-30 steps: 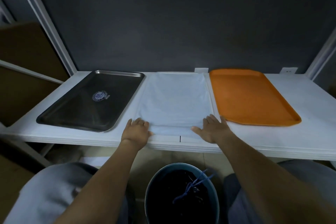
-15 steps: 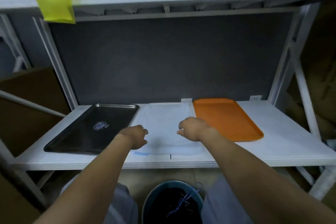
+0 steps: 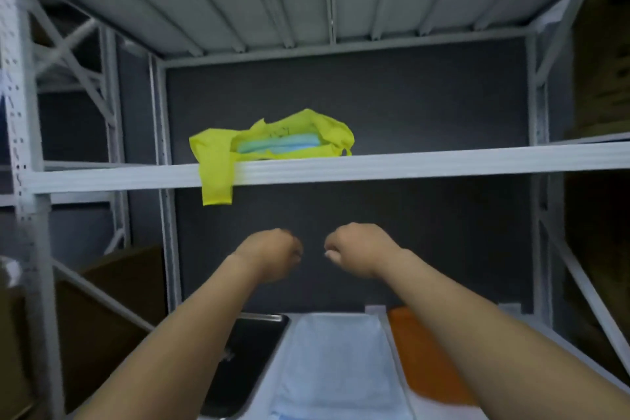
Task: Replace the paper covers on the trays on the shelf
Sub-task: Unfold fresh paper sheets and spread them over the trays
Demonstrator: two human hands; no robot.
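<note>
- Both forearms cross the lower shelf [image 3: 439, 413] and hide much of what lies on it. The left arm covers the near left part of the black tray [image 3: 254, 351], and the right arm covers the right side of the orange tray [image 3: 419, 361].
- The paper cover [image 3: 337, 361] lies flat between the two trays. Its near edge is cut off at the bottom of the view.
- The left hand [image 3: 272, 254] and right hand [image 3: 358, 249] are blurred. Both are seen from the back with fingers clenched, and nothing shows in either.
- The hands are raised side by side, apart, in the open gap between the lower shelf and the upper shelf [image 3: 426, 164].
- A yellow bag [image 3: 272, 143] sits on the upper shelf with one flap hanging over the front edge. Something pale blue-green is inside, too blurred to make out.
- White uprights frame both sides, and brown boxes [image 3: 119, 286] sit beyond the left post.
</note>
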